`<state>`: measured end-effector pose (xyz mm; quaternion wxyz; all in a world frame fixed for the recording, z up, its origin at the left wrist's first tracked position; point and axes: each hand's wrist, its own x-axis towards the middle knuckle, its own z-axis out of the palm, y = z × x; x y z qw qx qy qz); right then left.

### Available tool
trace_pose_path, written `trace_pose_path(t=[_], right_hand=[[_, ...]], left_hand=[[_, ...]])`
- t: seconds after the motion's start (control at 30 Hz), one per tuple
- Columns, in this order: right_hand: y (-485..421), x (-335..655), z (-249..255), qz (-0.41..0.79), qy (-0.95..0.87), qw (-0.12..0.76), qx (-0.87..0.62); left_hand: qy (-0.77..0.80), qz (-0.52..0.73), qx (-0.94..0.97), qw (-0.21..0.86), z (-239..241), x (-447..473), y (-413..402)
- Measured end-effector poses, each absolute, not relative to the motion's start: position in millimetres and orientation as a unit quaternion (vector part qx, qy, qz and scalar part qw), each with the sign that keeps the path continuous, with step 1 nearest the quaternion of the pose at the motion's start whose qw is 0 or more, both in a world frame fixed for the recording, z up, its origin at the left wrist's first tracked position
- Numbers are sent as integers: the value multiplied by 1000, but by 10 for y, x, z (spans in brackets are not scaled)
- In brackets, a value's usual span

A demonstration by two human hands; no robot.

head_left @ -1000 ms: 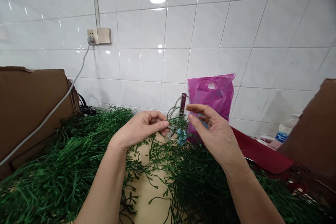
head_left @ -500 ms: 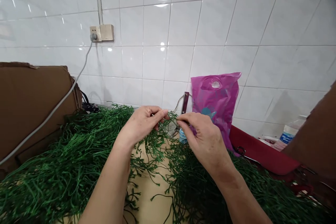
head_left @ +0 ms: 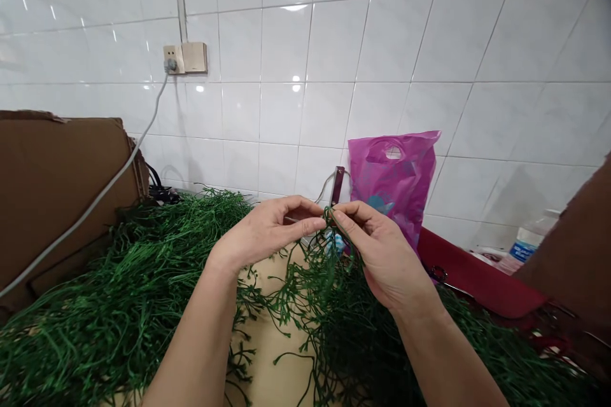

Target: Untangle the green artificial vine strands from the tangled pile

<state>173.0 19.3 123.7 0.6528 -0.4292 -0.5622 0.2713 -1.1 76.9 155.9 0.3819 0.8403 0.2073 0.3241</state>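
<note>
Head cam: L hand [head_left: 267, 232] & R hand [head_left: 384, 254] held up close together, fingers curled, thumb & index [head_left: 319, 224] of each pinching a small tangle of green artificial vine [head_left: 330, 222] above the table, strands hanging down. Heap of green vines [head_left: 119, 292] lies below both sides; pink plastic bag [head_left: 394, 184] stands just behind, against white tile wall [head_left: 305, 44].

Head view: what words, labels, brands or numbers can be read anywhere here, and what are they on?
Bottle label: blue with pale marks, too small and blurred to read.
Pink bag: a blue printed shape, partly hidden, with no readable words.
Wall socket: no readable marks.
Cardboard: no writing on the side in view.
</note>
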Motion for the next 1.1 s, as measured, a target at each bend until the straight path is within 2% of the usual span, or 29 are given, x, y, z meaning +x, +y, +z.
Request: trace_pose_path(t=[0.33, 0.6, 0.93, 1.1], right_hand=[[186, 1832, 1241, 270, -581, 598, -482], [169, 1818, 1298, 190, -633, 556, -504], [230, 1894, 1224, 197, -632, 584, -470], [210, 1854, 1266, 130, -618, 578, -516]], left_hand=[[191, 350, 821, 408, 1456, 111, 844], [223, 331, 839, 369, 1474, 121, 797], [172, 283, 827, 454, 1430, 82, 900], [211, 337, 804, 441, 1403, 172, 910]])
